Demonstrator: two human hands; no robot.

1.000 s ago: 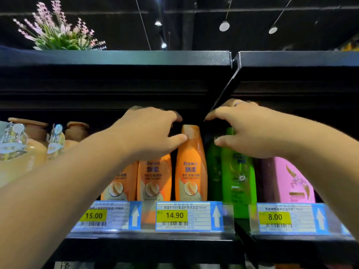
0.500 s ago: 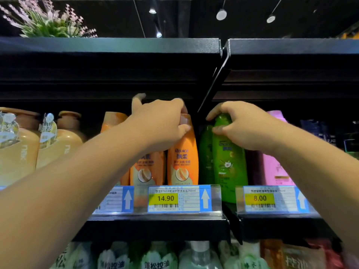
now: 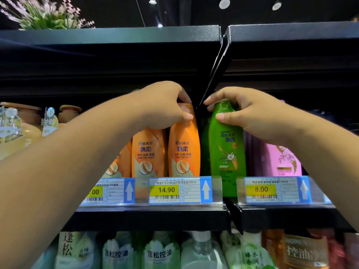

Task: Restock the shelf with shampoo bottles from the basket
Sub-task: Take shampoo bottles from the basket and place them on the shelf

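Head view: the left hand [image 3: 161, 107] is curled over the cap of the rightmost orange shampoo bottle [image 3: 184, 150], thumb pressed on the front of the cap and fingers wrapped over its top. Half a second ago one finger stuck up behind the row; now all of them are folded down on the cap. The right hand [image 3: 250, 117] grips the green shampoo bottle [image 3: 225, 150], which stands at 3 o'clock of the orange one, just beside it. The thumb lies across the bottle's shoulder and the fingers hook over the cap, much as they did half a second ago. Both bottles stand upright at the front edge of the shelf [image 3: 151, 218], near the centre of the frame.

A second orange bottle [image 3: 147, 152] stands at 9 o'clock of the gripped one, and a pink bottle [image 3: 283, 162] at 3 o'clock of the green one. Tan bottles [image 3: 29, 131] fill the shelf at 9 o'clock. Price tags [image 3: 180, 190] reading 14.90 and 8.00 line the shelf lip. The lower shelf, at 6 o'clock, holds pale green bottles [image 3: 159, 253]. An artificial plant [image 3: 46, 14] tops the black shelving at 11 o'clock, and round ceiling lights [image 3: 224, 2] hang at 1 o'clock under a dark ceiling.
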